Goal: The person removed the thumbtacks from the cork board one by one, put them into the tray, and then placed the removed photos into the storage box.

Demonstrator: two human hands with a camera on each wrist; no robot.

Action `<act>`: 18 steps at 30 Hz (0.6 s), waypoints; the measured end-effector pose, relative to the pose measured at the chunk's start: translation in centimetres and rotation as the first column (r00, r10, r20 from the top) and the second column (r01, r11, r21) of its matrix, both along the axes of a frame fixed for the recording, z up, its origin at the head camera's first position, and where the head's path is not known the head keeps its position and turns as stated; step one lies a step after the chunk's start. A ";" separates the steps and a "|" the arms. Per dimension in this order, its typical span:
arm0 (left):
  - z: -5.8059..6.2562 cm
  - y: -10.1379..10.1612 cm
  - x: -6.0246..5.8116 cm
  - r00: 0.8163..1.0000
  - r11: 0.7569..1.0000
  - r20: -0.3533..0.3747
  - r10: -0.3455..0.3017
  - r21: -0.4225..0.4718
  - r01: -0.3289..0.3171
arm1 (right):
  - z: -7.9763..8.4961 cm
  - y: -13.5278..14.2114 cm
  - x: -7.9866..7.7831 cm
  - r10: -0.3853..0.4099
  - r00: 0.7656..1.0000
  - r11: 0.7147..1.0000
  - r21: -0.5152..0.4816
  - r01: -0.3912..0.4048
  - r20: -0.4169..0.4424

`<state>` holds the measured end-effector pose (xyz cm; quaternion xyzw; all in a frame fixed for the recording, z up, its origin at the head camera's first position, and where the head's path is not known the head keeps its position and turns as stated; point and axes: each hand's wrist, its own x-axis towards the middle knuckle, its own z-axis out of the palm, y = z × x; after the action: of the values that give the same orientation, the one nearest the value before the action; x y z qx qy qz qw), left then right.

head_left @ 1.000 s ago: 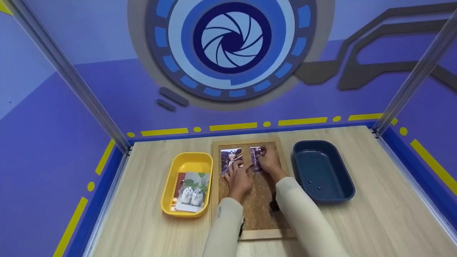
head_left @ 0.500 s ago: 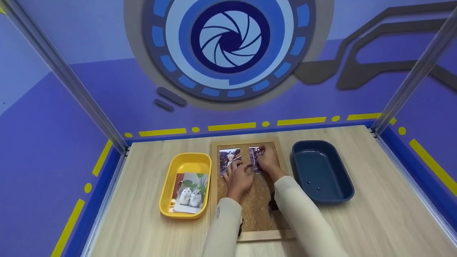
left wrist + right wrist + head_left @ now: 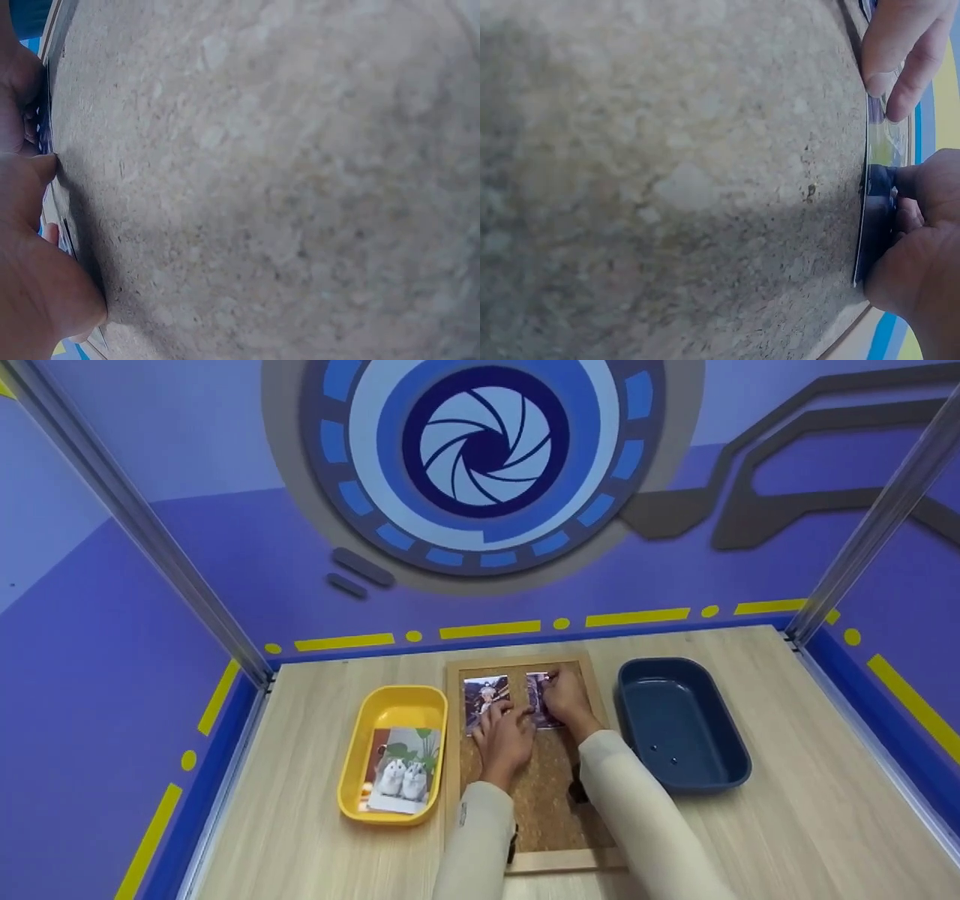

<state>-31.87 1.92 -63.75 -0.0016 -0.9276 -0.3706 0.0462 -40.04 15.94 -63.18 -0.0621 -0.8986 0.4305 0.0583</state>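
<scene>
- right photo point(image 3: 535, 694) lies on the far right part of the corkboard point(image 3: 549, 810), its long axis running near to far; its picture is mostly covered.
- left photo point(image 3: 486, 691), just beside it, points the same way.
- right hand point(image 3: 568, 699) curls over the right photo; its grasp cannot be told.
- left hand point(image 3: 507, 739), grasping nothing, rests extended fingers on the left photo.
</scene>
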 end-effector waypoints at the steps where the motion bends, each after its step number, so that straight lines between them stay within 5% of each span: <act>1: 0.1 0.0 0.0 1.000 1.000 -0.001 0.001 -0.006 -0.001 | 0.0 0.0 0.0 0.002 1.000 1.000 0.002 -0.002 0.003; 18: -0.2 0.2 0.1 1.000 1.000 -0.029 0.009 0.015 -0.008 | -0.4 -0.3 -0.2 -0.025 0.998 1.000 0.017 0.026 -0.049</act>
<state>-31.72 2.10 -63.96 -0.0028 -0.9241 -0.3771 0.0613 -40.24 15.66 -63.63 -0.0624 -0.8998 0.4230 0.0863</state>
